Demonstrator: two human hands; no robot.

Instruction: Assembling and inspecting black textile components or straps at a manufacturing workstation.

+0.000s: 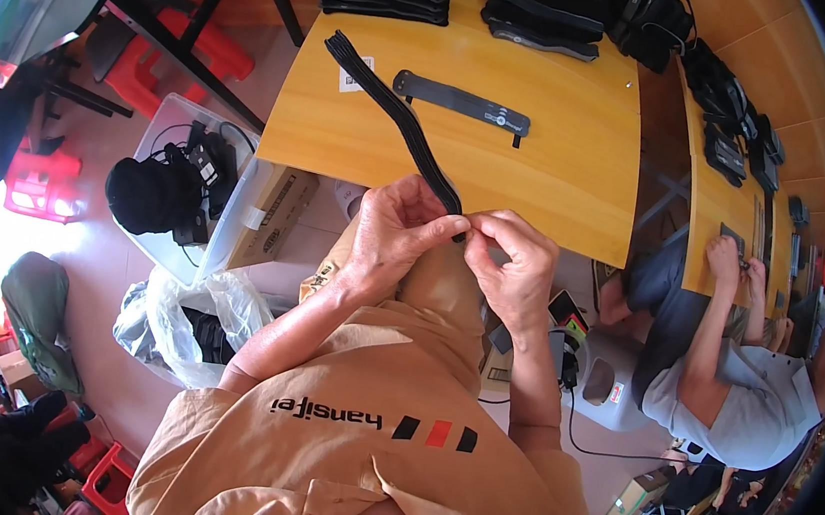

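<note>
Clear plastic bin (167, 121) on floor holds black gear, cables; left hand (390, 230) and right hand (511, 258), fingers pinched on near end of black elastic strap (395, 112) trailing across wooden table (563, 163); co-worker seated right

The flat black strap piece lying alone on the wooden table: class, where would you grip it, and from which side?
Probably the narrow right end of the flat black strap piece, reaching from above. It lies flat and clear of the long black strap held by the left hand and right hand.
</note>
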